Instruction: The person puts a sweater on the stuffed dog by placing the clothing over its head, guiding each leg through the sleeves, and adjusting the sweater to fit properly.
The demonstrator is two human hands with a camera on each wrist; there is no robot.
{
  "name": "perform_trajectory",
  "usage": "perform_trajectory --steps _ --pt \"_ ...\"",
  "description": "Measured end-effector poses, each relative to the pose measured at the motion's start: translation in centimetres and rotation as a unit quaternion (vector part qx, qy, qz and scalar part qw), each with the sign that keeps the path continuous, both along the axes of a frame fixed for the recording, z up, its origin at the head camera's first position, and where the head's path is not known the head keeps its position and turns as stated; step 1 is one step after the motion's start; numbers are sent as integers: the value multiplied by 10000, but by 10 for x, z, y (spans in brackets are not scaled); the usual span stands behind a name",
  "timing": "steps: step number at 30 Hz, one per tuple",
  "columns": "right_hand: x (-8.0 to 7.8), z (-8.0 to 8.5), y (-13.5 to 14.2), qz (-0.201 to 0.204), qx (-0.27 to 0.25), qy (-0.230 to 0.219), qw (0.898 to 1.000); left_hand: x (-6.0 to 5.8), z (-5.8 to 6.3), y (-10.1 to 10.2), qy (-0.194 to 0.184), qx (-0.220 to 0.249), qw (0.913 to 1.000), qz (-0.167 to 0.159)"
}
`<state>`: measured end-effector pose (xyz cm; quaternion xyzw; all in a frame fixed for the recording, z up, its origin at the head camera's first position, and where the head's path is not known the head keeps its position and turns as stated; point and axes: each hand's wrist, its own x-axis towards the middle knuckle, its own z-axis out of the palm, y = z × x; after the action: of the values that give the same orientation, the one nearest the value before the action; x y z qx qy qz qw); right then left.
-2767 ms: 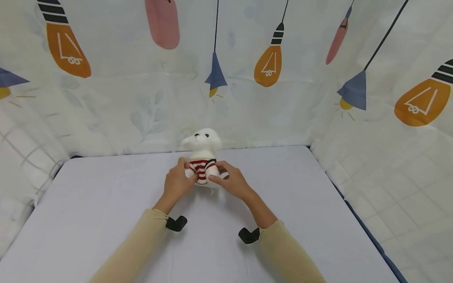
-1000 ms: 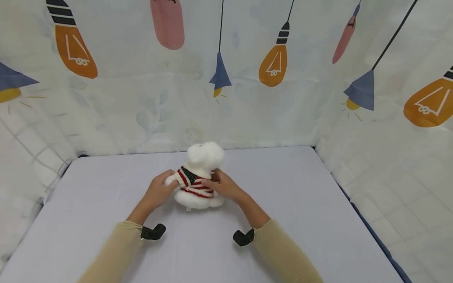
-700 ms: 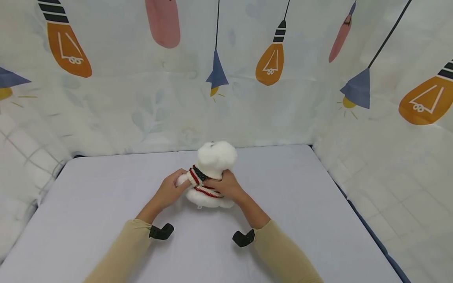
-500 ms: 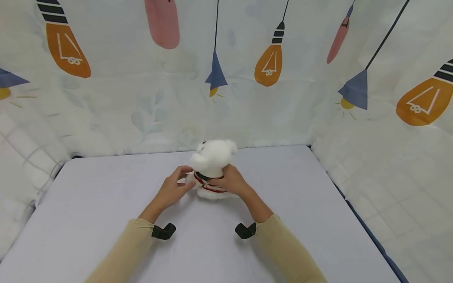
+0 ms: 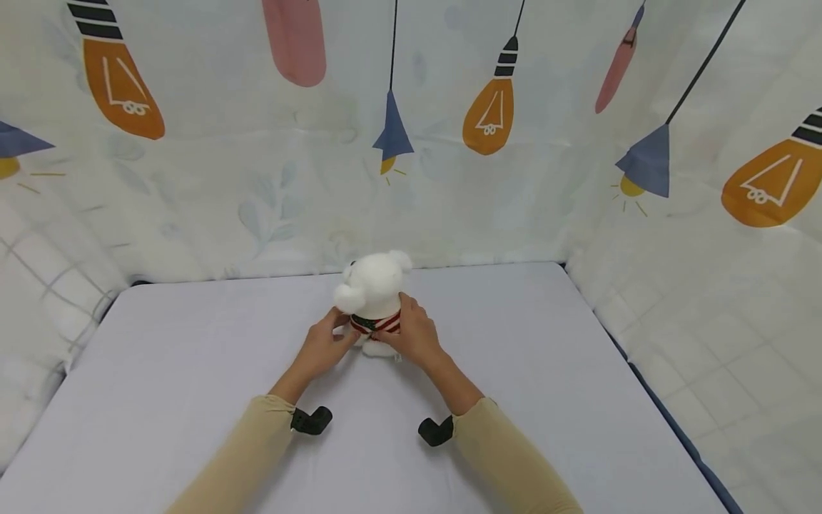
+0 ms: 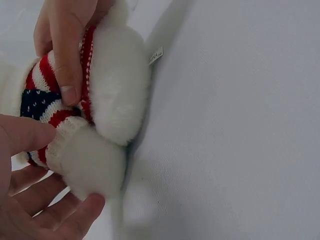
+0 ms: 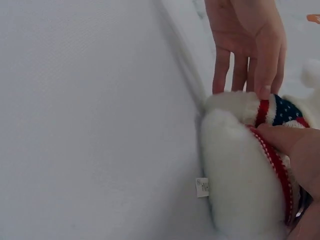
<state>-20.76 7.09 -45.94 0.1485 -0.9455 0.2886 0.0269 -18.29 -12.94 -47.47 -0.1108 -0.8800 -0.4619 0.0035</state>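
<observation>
A white plush dog (image 5: 374,280) sits upright on the white tabletop, its back mostly to me and its muzzle toward the far left. It wears a red-and-white striped knitted sweater (image 7: 272,155) with a dark starry patch. My left hand (image 5: 321,348) holds the toy's arm; in the left wrist view the thumb (image 6: 30,134) lies on the sleeve and the fingers pass to the arm's other side. My right hand (image 5: 419,334) grips the body's right side, thumb pressed on the sweater's back. A small white tag (image 7: 202,187) sticks out at the toy's base.
The white-covered table (image 5: 193,400) reaches back to a pale curtain (image 5: 212,214) printed with bulbs and lamps. More curtain hangs along both sides. Dark edging (image 5: 668,417) runs down the table's right side. Black wrist mounts (image 5: 311,421) stick out by the sleeves.
The plush dog has turned from facing me to facing away, shifting right, then back left. My left hand's fingers, spread loosely half a second ago, have closed in on its arm.
</observation>
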Motion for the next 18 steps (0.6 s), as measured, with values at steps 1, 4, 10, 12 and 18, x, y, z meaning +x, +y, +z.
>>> perform_trajectory --steps 1,4,10,12,18 --pt "-1 0 1 3 -76 -5 10000 0 -1 1 16 44 10000 20" --pt "-7 4 7 20 -153 241 9996 -1 0 7 -34 247 9997 28" --pt "-33 8 26 -13 -157 366 9992 -8 8 22 -80 371 9990 -220" --pt "-40 4 31 25 -243 54 9997 -10 9 26 -64 385 9987 -312" --pt "-45 -3 37 95 -242 -558 9981 -12 9 31 -105 180 9994 -294"
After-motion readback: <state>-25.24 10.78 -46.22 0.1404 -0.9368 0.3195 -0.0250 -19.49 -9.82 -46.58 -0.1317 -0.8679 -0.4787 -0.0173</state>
